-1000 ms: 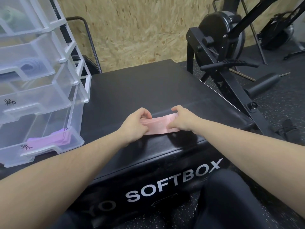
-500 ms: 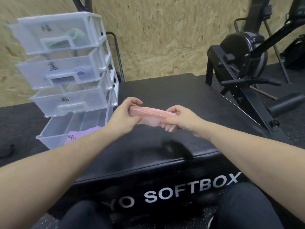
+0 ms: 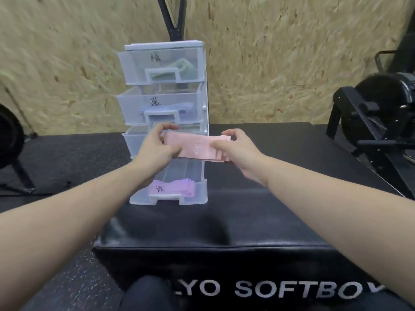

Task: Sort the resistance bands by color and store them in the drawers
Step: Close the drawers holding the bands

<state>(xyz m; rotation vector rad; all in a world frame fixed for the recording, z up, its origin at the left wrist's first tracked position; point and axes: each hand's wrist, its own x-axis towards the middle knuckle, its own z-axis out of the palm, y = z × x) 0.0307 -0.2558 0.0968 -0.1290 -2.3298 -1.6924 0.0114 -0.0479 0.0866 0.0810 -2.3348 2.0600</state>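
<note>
A folded stack of pink resistance bands (image 3: 197,147) hangs in the air in front of the clear plastic drawer unit (image 3: 165,90). My left hand (image 3: 157,149) grips its left end and my right hand (image 3: 238,149) pinches its right end. The bands sit level with the third drawer (image 3: 134,140), mostly hidden behind my hands. The bottom drawer (image 3: 170,198) is pulled far out and holds purple bands (image 3: 177,187). Green bands (image 3: 179,68) lie in the top drawer, blue bands (image 3: 179,107) in the second.
The drawer unit stands on a black soft box (image 3: 224,221) marked SOFTBOX. A black exercise machine (image 3: 377,113) stands to the right. An OSB wall rises behind, with a black post (image 3: 173,16) above the drawers. My dark-trousered knee (image 3: 146,295) shows at the bottom.
Both hands lifted the pink bands off the box top and carried them left, up in front of the drawers. My view swung left, centring the drawer unit.
</note>
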